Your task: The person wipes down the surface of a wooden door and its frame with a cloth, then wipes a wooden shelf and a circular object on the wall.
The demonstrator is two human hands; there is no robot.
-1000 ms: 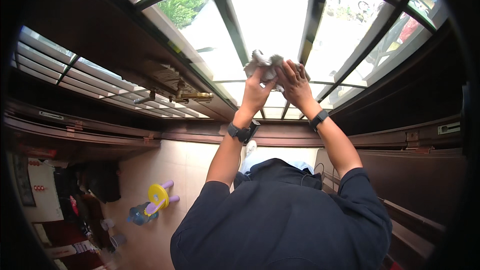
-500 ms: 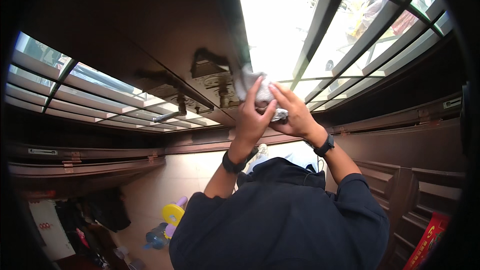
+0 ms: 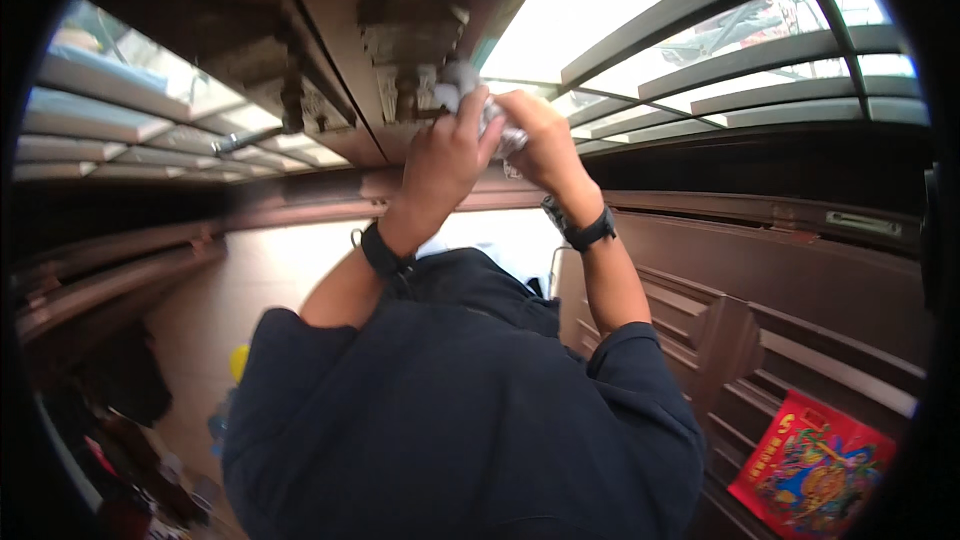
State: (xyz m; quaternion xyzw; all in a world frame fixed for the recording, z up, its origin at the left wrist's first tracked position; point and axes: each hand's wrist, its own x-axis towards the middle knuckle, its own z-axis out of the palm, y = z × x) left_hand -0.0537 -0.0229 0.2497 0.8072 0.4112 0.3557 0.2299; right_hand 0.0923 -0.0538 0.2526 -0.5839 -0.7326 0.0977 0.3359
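A crumpled pale grey cloth (image 3: 462,80) is bunched between my two hands, close to the edge of the dark brown door. My left hand (image 3: 440,162) has its fingers closed on the cloth from the left. From the right, my right hand (image 3: 543,140) grips the same cloth, its fingers bent over it. Just left of the cloth is an ornate door handle plate (image 3: 407,50), blurred by motion. Both my wrists wear dark bands.
Barred glass panes (image 3: 690,50) stand to the right, with more bars (image 3: 110,110) at the left. A second handle (image 3: 245,140) juts from the other door leaf. At the lower right a red poster (image 3: 815,465) hangs on a panelled brown door (image 3: 650,290). A yellow object (image 3: 239,362) lies at lower left.
The view has swung, so the doors and the red poster sit differently in it. Both hands still grip the cloth, now drawn closer together and nearer the handle plate.
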